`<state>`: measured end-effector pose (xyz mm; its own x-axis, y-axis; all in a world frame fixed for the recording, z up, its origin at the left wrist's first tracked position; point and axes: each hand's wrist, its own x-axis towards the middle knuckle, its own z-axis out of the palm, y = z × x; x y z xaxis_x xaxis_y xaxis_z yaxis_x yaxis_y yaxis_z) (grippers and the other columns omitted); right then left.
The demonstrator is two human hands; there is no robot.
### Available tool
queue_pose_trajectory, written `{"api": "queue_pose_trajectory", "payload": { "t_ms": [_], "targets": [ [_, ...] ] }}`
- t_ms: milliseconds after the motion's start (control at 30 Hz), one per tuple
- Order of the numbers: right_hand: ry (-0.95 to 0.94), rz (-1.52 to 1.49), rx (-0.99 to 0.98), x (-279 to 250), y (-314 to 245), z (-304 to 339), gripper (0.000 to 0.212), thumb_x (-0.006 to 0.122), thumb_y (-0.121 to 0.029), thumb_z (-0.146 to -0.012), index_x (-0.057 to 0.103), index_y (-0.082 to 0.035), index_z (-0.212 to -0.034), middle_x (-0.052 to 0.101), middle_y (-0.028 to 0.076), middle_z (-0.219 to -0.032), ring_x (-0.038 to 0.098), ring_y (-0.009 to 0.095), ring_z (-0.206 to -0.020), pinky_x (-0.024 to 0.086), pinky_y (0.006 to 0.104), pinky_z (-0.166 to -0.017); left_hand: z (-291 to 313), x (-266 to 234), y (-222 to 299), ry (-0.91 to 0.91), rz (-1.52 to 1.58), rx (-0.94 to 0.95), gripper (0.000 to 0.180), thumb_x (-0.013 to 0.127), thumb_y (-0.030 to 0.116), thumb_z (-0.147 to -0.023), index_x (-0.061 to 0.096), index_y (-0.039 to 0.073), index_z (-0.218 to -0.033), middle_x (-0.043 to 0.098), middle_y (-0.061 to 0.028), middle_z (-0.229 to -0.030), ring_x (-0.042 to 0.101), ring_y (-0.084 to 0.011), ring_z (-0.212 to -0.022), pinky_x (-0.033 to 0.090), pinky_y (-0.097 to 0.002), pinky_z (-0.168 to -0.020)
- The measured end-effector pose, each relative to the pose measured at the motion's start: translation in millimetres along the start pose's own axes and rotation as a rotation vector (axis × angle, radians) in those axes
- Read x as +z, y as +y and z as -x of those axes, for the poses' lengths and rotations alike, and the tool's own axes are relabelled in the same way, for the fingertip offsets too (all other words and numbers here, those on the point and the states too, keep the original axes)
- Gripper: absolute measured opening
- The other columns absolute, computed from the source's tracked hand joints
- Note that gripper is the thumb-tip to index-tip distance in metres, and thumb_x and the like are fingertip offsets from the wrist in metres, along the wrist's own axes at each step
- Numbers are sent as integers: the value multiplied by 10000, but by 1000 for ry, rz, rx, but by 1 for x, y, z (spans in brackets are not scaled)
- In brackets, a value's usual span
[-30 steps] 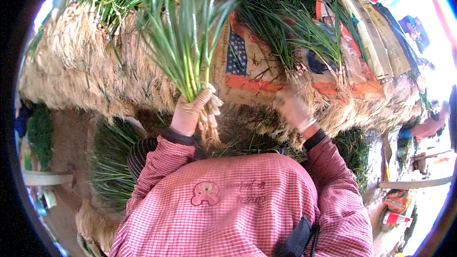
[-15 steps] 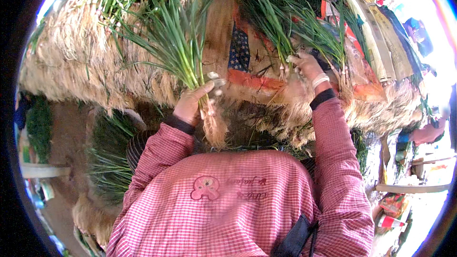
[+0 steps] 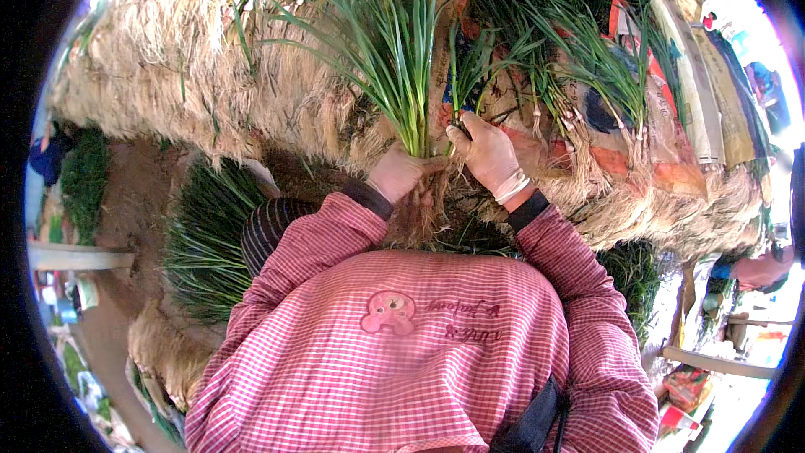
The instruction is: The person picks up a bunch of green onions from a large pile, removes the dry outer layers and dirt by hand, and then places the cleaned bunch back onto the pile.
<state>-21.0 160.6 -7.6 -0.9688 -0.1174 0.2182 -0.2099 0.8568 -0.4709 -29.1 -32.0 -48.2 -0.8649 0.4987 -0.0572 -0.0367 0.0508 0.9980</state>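
Note:
In thin pale gloves, both my hands work close together in front of my chest. My left hand (image 3: 399, 173) is closed round the lower stalks of a bunch of green garlic (image 3: 409, 88). Its long leaves fan out away from me, and its stringy roots hang down below the fist. Just to the right, my right hand (image 3: 488, 153) pinches a few smaller green garlic stalks (image 3: 466, 82), held upright beside the bunch. The fingers hide the lower ends of those stalks.
A long heap of green garlic with matted tan roots (image 3: 168, 75) runs across ahead. Loose stalks (image 3: 599, 67) lie on printed sacking (image 3: 667, 130) at right. More green leaves (image 3: 205, 243) stand low at left, beside a striped dark cloth (image 3: 277, 231). A person's sleeve (image 3: 759, 267) shows far right.
My left hand has carried its bunch to the right. My right hand has come left and nearer from the sacking, bringing a few stalks beside the bunch. The whole view has shifted slightly.

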Motion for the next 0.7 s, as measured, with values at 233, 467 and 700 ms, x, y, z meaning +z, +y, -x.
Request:
{"api": "queue_pose_trajectory", "payload": {
  "t_ms": [233, 467, 700],
  "targets": [
    [320, -882, -215, -30, 43, -1, 135, 591, -142, -973, 644, -76, -1078, 656, 27, -954, 627, 158, -876, 525, 292, -787, 4, 4, 15, 5, 309, -12, 289, 709, 219, -891, 655, 31, -1104, 708, -77, -916, 662, -159, -740, 546, -310, -615],
    [-72, 503, 309, -87, 148, 60, 497, 601, -468, -920, 628, -40, -1169, 645, 183, -1220, 651, 309, -1061, 509, 404, -916, 21, -7, 59, -158, 866, -349, 259, 642, 206, -942, 646, 47, -1147, 712, -81, -867, 662, -171, -634, 543, -295, -480],
    [-188, 14, 197, -97, -29, 35, 377, 576, -415, -948, 636, -55, -1045, 677, 146, -1007, 671, 304, -924, 523, 400, -819, 7, -3, 16, -150, 489, -242, 242, 672, 159, -924, 614, 39, -1126, 658, -57, -793, 608, -182, -551, 495, -315, -432]
  ]
}}
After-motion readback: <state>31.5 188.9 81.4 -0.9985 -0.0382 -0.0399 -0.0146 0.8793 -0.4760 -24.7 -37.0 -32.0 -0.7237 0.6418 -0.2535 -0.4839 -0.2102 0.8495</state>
